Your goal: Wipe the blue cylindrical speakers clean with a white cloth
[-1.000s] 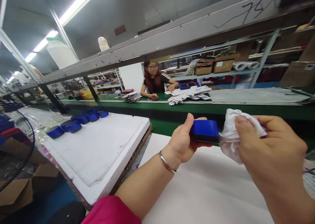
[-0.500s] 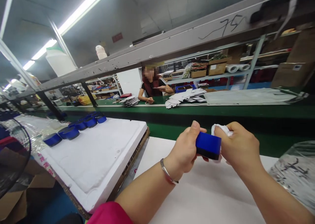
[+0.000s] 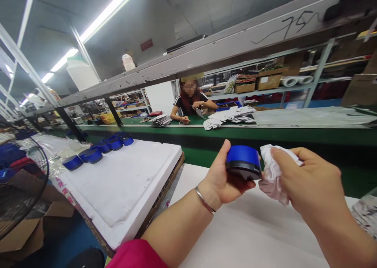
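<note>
My left hand [image 3: 221, 177] grips a round blue part with a dark base [image 3: 243, 162], held up above the white table top [image 3: 250, 228]. My right hand [image 3: 306, 181] is closed on a crumpled white cloth [image 3: 272, 171] that touches the part's right side. A thin bracelet sits on my left wrist and a pink sleeve shows at the bottom edge.
A white foam board [image 3: 123, 181] lies to the left with several blue round parts [image 3: 97, 152] along its far edge. A green conveyor [image 3: 265, 136] runs across behind; a person [image 3: 191, 103] sits beyond it by stacks of white cards [image 3: 226, 116]. Fan guard [image 3: 17, 181] at left.
The blue part has turned in my left hand and lifted slightly. My right hand with the cloth has shifted from pressing over the part's end to its right side.
</note>
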A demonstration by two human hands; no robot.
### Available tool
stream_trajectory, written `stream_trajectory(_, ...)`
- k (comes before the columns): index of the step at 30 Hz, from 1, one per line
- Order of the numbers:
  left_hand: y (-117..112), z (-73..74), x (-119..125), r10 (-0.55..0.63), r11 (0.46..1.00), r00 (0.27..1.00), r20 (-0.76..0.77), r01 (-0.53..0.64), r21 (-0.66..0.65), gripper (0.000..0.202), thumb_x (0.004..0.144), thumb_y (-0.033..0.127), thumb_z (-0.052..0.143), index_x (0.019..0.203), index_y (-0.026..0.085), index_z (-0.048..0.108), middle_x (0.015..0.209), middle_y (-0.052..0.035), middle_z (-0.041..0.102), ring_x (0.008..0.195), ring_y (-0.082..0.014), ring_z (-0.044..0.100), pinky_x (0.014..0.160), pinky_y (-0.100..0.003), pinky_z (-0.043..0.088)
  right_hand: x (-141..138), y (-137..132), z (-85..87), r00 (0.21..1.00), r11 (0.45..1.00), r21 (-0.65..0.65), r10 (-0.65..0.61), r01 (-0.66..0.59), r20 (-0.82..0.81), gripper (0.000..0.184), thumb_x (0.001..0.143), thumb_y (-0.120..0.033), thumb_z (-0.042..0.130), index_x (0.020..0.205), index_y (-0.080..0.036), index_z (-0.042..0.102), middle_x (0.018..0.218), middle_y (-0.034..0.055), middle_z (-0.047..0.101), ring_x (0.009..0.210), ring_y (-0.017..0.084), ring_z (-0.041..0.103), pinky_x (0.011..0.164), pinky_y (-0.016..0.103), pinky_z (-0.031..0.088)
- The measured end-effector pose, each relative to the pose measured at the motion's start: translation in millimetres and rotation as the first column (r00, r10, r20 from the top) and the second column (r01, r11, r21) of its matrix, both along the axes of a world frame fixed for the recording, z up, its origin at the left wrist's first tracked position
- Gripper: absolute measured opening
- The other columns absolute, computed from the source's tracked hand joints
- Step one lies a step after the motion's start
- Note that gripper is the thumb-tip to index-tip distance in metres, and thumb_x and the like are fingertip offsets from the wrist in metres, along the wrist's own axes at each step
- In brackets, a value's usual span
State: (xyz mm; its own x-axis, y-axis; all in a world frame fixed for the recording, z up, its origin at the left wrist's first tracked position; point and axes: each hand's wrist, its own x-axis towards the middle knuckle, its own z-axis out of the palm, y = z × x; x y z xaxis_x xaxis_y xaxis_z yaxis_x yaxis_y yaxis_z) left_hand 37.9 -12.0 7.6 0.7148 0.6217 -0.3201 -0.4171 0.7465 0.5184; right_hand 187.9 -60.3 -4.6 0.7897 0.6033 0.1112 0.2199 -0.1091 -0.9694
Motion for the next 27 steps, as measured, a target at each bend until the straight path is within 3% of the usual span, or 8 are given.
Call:
stream_trajectory(5, -4.7, 8.9, 0.5, 0.041, 0.999, 0.999, 0.011, -0.041, 0.024, 0.089, 0.125, 0.064, 0.010, 0.111, 0.005, 0.075, 0.083, -0.0151, 0.075, 0.065, -0.0206, 0.075, 0.047, -0.023, 0.054, -4.7, -6.9, -1.4, 0.999, 0.995, 0.091, -0.028, 0.026, 0.028, 0.049, 0.059, -0.069, 0.074, 0.082, -0.025, 0.076, 0.067, 0.0037, 0.061, 0.051, 0.022, 0.050, 0.037, 0.035, 0.038)
stream_trajectory(9, -3.8, 8.8, 3.3, 0.154, 0.988, 0.985, -0.075, -0.155, -0.013, 0.083, 0.123, 0.070, 0.024, 0.110, 0.005, 0.074, 0.083, -0.0139, 0.073, 0.071, -0.0219, 0.075, 0.061, -0.027, 0.064, -4.4, -12.1, -1.6, 0.996, 0.986, 0.165, -0.043, 0.031, 0.075, 0.044, 0.066, -0.065, 0.076, 0.082, -0.025, 0.076, 0.065, 0.0038, 0.060, 0.050, 0.023, 0.049, 0.041, 0.038, 0.041)
stream_trajectory(11, -4.1, 4.8, 7.3, 0.210, 0.977, 0.967, -0.146, -0.214, -0.015, 0.077, 0.123, 0.071, 0.033, 0.107, 0.008, 0.075, 0.084, -0.0130, 0.073, 0.073, -0.0224, 0.074, 0.061, -0.027, 0.061, -4.2, -13.2, -5.5, 0.964, 0.963, 0.263, -0.116, 0.050, 0.239, 0.036, 0.074, -0.060, 0.073, 0.080, -0.024, 0.074, 0.069, 0.0059, 0.065, 0.057, 0.024, 0.057, 0.051, 0.038, 0.047)
stream_trajectory(13, -6.6, -1.2, 13.2, 0.268, 0.962, 0.946, -0.181, -0.274, -0.010, 0.071, 0.122, 0.071, 0.041, 0.101, 0.012, 0.075, 0.086, -0.0107, 0.074, 0.072, -0.0199, 0.070, 0.060, -0.026, 0.055, -5.7, -11.5, -14.2, 0.824, 0.895, 0.447, -0.251, -0.002, 0.507, 0.029, 0.089, -0.051, 0.075, 0.084, -0.023, 0.073, 0.075, 0.0056, 0.070, 0.062, 0.023, 0.063, 0.058, 0.036, 0.049)
stream_trajectory(15, -10.3, -7.5, 19.6, 0.322, 0.944, 0.934, -0.156, -0.330, -0.024, 0.060, 0.123, 0.064, 0.051, 0.097, 0.015, 0.075, 0.091, -0.0077, 0.075, 0.075, -0.0171, 0.068, 0.064, -0.025, 0.053, -9.8, -6.2, -27.4, 0.599, 0.799, 0.567, -0.359, -0.198, 0.716, 0.020, 0.105, -0.038, 0.076, 0.094, -0.022, 0.074, 0.082, 0.0046, 0.074, 0.068, 0.021, 0.068, 0.063, 0.033, 0.051)
stream_trajectory(18, -11.3, -11.6, 24.1, 0.353, 0.932, 0.931, -0.097, -0.359, -0.053, 0.052, 0.122, 0.053, 0.060, 0.089, 0.015, 0.075, 0.089, -0.0060, 0.072, 0.079, -0.0165, 0.067, 0.074, -0.025, 0.054, -19.5, 7.0, -51.1, 0.428, 0.713, 0.552, -0.377, -0.432, 0.822, 0.007, 0.110, -0.020, 0.073, 0.104, -0.023, 0.074, 0.098, 0.0067, 0.079, 0.083, 0.022, 0.076, 0.074, 0.032, 0.057)
stream_trajectory(23, 8.8, 1.1, 2.8, 0.451, 0.889, 0.892, -0.023, -0.447, 0.101, 0.067, 0.122, 0.067, 0.050, 0.082, 0.016, 0.067, 0.083, -0.0062, 0.064, 0.075, -0.0166, 0.059, 0.072, -0.027, 0.049, -16.8, 28.0, -72.7, 0.507, 0.739, 0.472, -0.205, -0.481, 0.837, 0.020, 0.110, -0.026, 0.059, 0.094, -0.026, 0.071, 0.084, 0.0047, 0.075, 0.073, 0.023, 0.072, 0.070, 0.035, 0.057)
stream_trajectory(27, 23.4, -2.4, -20.8, 0.225, 0.910, 0.953, 0.201, -0.279, 0.307, 0.084, 0.102, 0.098, 0.059, 0.116, 0.018, 0.079, 0.103, -0.0105, 0.071, 0.086, -0.0205, 0.064, 0.077, -0.031, 0.050, 8.8, 25.7, -55.5, 0.705, 0.847, 0.496, -0.233, -0.192, 0.670, 0.022, 0.099, -0.045, 0.069, 0.090, -0.025, 0.071, 0.078, 0.0087, 0.071, 0.070, 0.029, 0.067, 0.063, 0.041, 0.048)
